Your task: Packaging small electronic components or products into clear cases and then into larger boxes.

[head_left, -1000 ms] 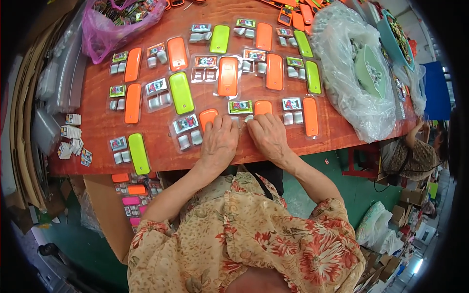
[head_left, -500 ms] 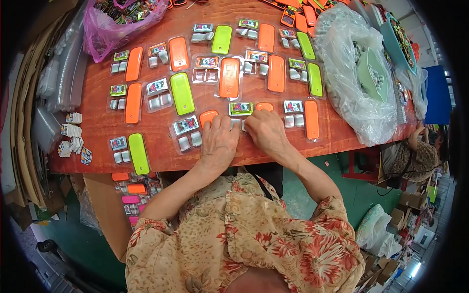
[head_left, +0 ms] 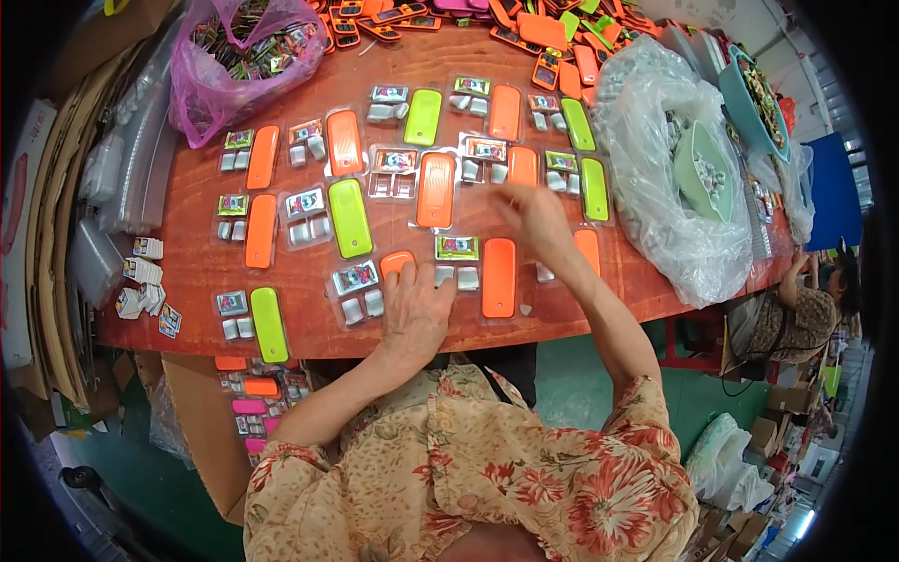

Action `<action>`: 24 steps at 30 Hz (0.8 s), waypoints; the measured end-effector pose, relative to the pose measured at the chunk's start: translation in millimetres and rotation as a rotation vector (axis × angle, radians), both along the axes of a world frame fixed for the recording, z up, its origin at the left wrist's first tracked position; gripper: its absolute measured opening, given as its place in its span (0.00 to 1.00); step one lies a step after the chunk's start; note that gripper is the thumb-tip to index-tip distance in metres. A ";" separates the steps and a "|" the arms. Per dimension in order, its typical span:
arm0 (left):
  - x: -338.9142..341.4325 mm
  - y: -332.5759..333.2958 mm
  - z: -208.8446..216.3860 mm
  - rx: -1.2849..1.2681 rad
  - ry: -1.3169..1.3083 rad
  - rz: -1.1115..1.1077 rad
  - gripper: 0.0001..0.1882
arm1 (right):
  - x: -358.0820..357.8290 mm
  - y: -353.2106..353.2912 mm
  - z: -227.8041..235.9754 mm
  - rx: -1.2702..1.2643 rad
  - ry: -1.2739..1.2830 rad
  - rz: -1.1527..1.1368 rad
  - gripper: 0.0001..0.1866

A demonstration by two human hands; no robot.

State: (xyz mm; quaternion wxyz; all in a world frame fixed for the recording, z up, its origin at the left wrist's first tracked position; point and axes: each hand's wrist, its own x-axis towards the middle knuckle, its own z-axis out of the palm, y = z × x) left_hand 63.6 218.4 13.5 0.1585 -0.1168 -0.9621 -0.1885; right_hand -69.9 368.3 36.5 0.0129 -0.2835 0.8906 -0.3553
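My left hand [head_left: 414,307] rests at the near middle of the table, fingers bent and slightly apart. It covers most of an orange toy phone [head_left: 397,260] in a clear blister tray with a sachet [head_left: 356,277] and white wrapped pieces [head_left: 363,307]. Just right of it lies another tray with a green sachet [head_left: 457,247], white pieces and an orange phone [head_left: 499,278]. My right hand [head_left: 538,223] is raised above the table, fingers pointing left near an orange phone [head_left: 523,167]. Its fingertips are blurred, so whether they hold anything is unclear.
Several filled trays with orange and green phones [head_left: 350,219] spread across the red table [head_left: 309,318]. A pink bag [head_left: 201,80] of sachets stands far left, loose phones at the back. At right is a clear bag [head_left: 646,187] around a green bowl [head_left: 704,169]. Cards [head_left: 142,272] lie left.
My right hand has lifted away from the middle tray and moved up and right, uncovering its orange phone and white pieces. My left hand stays near the same tray. The view has shifted slightly.
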 end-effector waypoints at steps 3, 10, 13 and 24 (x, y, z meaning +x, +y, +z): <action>-7.1 -0.7 6.1 0.044 0.029 -0.009 0.04 | -37.3 -2.2 -14.2 0.080 0.104 -0.133 0.07; -66.8 -0.2 21.9 0.036 0.057 0.068 0.08 | -58.3 1.4 -48.5 0.093 0.163 -0.131 0.05; -103.3 4.3 11.5 -0.027 0.028 0.036 0.08 | -58.0 1.7 -48.6 0.053 0.155 -0.040 0.04; -131.9 14.6 -12.6 -0.168 0.086 0.028 0.09 | -52.7 -5.9 -45.7 0.225 0.398 0.027 0.04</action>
